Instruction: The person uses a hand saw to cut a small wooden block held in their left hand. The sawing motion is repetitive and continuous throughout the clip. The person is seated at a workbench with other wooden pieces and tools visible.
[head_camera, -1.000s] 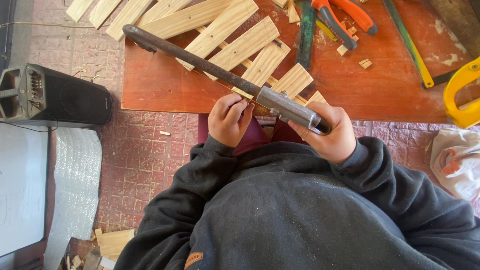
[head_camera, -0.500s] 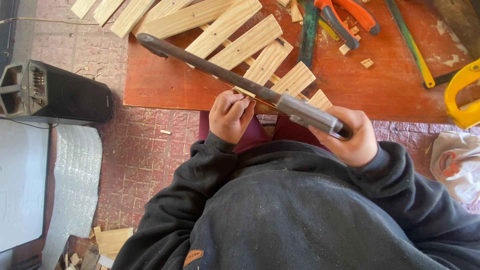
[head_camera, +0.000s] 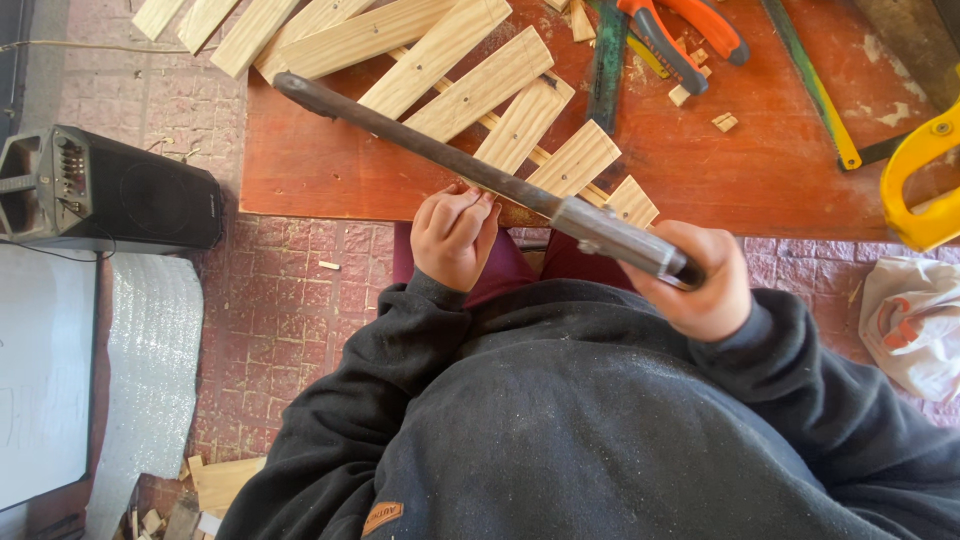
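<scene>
A person in a dark sweatshirt sits over a red-brown board (head_camera: 330, 170) laid on a pink tiled floor, working a row of pale wood slats (head_camera: 520, 120) joined on a thin strip. The right hand (head_camera: 705, 285), at 3 o'clock, is clenched round the handle of a long dark file (head_camera: 450, 160), whose blade slants toward 10 o'clock across the board's near edge. The left hand (head_camera: 455, 235), at centre, curls its fingers down on that edge just under the blade, apparently to steady the slat being worked. A black speaker (head_camera: 120, 190) sits at 9 o'clock. A white bag (head_camera: 915, 325) lies at 3 o'clock, its contents unclear. Orange pliers (head_camera: 680, 30) and a yellow saw handle (head_camera: 925, 170) rest toward 1 o'clock.
</scene>
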